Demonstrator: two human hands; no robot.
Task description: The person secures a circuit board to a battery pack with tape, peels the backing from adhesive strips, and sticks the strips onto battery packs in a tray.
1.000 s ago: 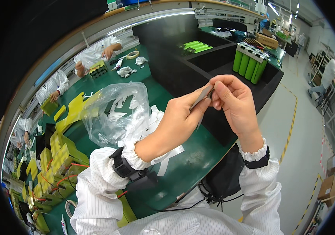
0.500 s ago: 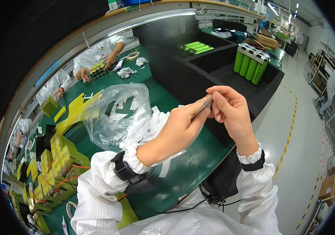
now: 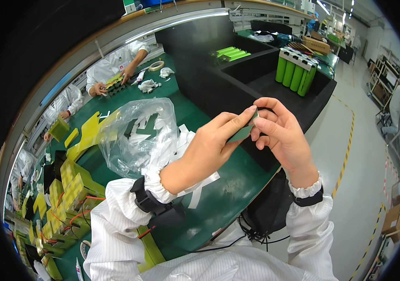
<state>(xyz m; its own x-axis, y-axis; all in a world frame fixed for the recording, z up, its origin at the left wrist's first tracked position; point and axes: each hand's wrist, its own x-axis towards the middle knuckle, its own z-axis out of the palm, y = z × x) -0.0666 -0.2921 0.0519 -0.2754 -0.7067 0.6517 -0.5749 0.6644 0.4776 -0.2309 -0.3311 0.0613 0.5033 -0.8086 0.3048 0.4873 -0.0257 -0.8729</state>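
A small, flat grey-green sheet is in my left hand, with the fingers along one face and the thumb beneath. My right hand pinches at its upper right corner between thumb and fingers; a thin pale edge shows there. Below and left of my hands, a clear plastic bag of white paper strips lies on the green table. Loose white strips spill from it, partly hidden by my left forearm.
Beyond my hands stands a black divided box with a green cell pack and loose green cells. Yellow-wrapped battery packs with red wires crowd the left. A co-worker's hands handle another pack at the far left.
The sheet has tilted so its grey-green face shows more. My right hand has shifted slightly right and its fingers have spread somewhat around the corner.
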